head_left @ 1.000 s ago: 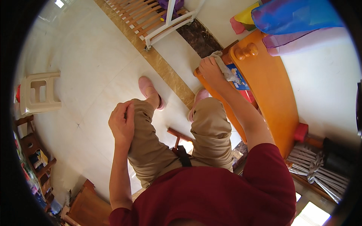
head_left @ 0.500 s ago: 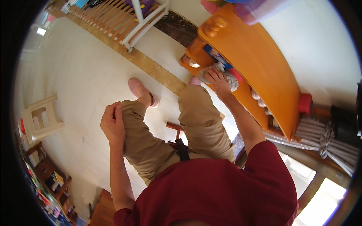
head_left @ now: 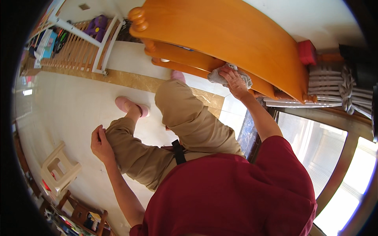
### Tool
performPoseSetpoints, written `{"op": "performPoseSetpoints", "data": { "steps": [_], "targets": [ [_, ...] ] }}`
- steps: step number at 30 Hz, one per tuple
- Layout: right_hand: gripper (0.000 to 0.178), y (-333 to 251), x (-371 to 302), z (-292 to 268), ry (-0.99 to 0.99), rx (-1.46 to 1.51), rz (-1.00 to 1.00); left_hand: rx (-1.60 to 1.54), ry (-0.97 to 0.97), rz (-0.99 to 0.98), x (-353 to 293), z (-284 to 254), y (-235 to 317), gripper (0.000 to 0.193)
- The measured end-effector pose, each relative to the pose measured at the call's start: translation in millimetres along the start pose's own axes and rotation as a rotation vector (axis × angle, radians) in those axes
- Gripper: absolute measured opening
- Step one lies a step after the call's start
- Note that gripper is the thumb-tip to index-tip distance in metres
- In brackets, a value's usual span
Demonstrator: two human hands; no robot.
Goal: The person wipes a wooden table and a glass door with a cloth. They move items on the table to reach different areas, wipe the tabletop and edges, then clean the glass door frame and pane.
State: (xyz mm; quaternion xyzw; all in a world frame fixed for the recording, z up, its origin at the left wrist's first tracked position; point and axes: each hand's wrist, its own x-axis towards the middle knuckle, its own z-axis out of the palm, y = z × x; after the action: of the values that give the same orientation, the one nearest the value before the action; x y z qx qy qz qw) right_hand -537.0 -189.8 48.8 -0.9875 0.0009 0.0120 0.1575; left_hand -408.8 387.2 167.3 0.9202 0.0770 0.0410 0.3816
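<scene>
The right hand is pressing down on a grey cloth. The fingers are spread flat over the cloth, holding it against the lower edge of a big orange wooden board. The cloth is bunched up and is peeking out on both sides of the hand. The board is shiny and curved, with a round knob at its left end.

The left hand is resting on the left knee of the tan trousers. Its fingers are curled in loosely and are holding nothing. The two hands are well apart.

The person is wearing a dark red shirt and pink slippers, and is standing on a pale tiled floor.

A red box shape is sitting at the right end of the board. Near it, white slats are lying in a row. Far up on the left, a white and wooden rack is holding a purple thing and some blue and green flat packs, too small to tell. A cream plastic stool is standing at the lower left, and a low wooden shelf with small colourful things is just below it.
</scene>
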Motion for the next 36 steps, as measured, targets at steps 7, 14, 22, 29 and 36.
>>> {"op": "performPoseSetpoints", "data": {
  "steps": [7,14,22,29,36],
  "targets": [
    [0.063,47,-77,-17,0.062,0.003,0.079,0.092,-0.052,0.047,-1,11,16,0.025],
    [0.065,95,-155,-32,0.155,0.001,0.333,0.129,-0.073,0.084,0,22,18,0.025],
    [0.059,106,-202,0,0.512,-0.019,0.703,0.19,-0.102,0.095,-2,28,23,0.028],
    [0.047,125,-228,52,1.517,1.117,1.4,0.183,-0.07,0.115,-5,22,14,0.028],
    [0.059,185,-189,70,1.569,1.817,1.268,0.099,-0.112,0.133,4,36,13,0.027]
  ]
}}
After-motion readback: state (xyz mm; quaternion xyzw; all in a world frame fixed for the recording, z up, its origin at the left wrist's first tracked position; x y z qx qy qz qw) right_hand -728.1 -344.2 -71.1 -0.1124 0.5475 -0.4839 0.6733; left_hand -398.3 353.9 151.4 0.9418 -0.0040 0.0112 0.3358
